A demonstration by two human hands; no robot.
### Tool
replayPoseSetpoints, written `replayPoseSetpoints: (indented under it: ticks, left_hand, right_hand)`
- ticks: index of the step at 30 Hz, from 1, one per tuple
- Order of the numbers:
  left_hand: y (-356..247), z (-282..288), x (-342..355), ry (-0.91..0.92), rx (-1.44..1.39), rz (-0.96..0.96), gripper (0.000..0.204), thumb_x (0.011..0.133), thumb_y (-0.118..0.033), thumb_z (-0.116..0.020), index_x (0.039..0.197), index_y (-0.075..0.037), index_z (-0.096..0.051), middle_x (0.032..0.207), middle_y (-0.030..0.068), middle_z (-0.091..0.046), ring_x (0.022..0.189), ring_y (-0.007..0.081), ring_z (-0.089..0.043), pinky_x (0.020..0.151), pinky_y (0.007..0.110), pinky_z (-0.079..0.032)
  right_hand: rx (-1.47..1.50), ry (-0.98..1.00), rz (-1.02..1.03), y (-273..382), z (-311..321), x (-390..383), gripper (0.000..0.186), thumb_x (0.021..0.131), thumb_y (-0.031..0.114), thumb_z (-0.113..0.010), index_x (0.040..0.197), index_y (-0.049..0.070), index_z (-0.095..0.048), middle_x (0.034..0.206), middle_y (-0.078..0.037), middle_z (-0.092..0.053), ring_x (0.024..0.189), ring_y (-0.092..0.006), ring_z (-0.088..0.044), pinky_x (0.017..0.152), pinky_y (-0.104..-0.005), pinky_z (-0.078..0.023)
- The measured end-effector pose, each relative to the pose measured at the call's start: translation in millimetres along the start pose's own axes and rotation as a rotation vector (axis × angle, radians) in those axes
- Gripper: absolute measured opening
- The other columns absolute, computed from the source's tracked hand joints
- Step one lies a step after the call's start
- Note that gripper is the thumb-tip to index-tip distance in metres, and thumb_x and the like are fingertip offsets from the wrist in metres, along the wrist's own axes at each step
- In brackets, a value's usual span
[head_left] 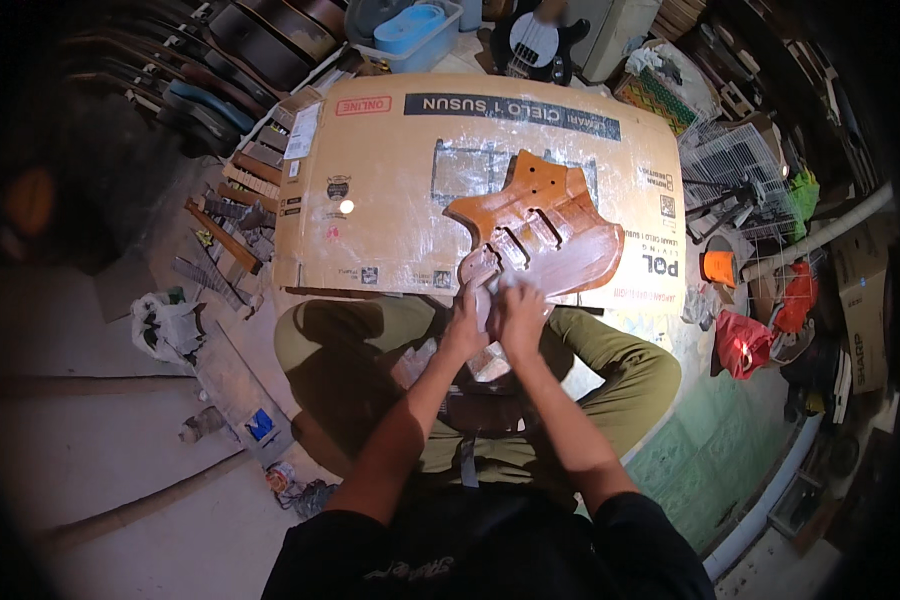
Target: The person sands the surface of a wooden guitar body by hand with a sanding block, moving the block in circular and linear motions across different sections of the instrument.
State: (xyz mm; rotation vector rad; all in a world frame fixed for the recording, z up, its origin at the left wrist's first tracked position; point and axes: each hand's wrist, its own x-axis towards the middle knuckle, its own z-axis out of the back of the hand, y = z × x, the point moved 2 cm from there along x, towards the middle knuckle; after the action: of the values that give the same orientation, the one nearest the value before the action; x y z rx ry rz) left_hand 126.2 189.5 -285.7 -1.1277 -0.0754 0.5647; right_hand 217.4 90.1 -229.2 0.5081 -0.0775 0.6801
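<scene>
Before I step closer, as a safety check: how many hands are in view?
2: the left hand at the guitar body's near edge, and the right hand beside the left. No others show.

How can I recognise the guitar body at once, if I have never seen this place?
Find the large piece of cardboard at upper middle. Mostly on its right half lies a wooden guitar body, its near end by the left hand. Unlike the black, white-fronted guitar beyond the cardboard, it is brown with open slots.
</scene>
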Motion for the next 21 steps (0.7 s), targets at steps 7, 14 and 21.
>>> replayPoseSetpoints:
  ticks: [7, 14, 21]
  left_hand:
    - [-10.0, -0.3, -5.0, 0.075, -0.009, 0.046, 0.116, 0.081, -0.015, -0.077, 0.163, -0.007, 0.004, 0.160, 0.0371, -0.021, 0.143, 0.0540, -0.035, 0.116, 0.053, -0.039]
    - [-0.6, -0.2, -7.2, 0.072, -0.002, 0.123, 0.124, 0.075, -0.010, -0.077, 0.164, -0.010, 0.009, 0.163, 0.0347, -0.021, 0.144, 0.0523, -0.035, 0.117, 0.050, -0.039]
    - [22.6, 0.3, -3.9, -0.011, 0.018, 0.002, 0.132, 0.069, -0.010, -0.082, 0.164, -0.012, 0.009, 0.165, 0.0318, -0.017, 0.147, 0.0507, -0.031, 0.118, 0.050, -0.038]
  right_hand:
    - [0.070, 0.129, -0.066, -15.0, 24.9, 23.5, 0.033, 0.089, 0.013, -0.065, 0.122, 0.012, -0.065, 0.122, -0.020, -0.060, 0.107, -0.0423, -0.056, 0.088, -0.0530, -0.047]
    - [0.051, 0.182, -0.016, -1.2, 16.8, 9.8, 0.028, 0.088, 0.014, -0.065, 0.116, 0.012, -0.065, 0.115, -0.018, -0.060, 0.104, -0.0406, -0.056, 0.088, -0.0532, -0.045]
    - [-0.020, 0.117, -0.015, 32.6, 4.1, -1.7, 0.027, 0.086, 0.016, -0.066, 0.112, 0.011, -0.064, 0.111, -0.018, -0.058, 0.101, -0.0390, -0.056, 0.084, -0.0516, -0.044]
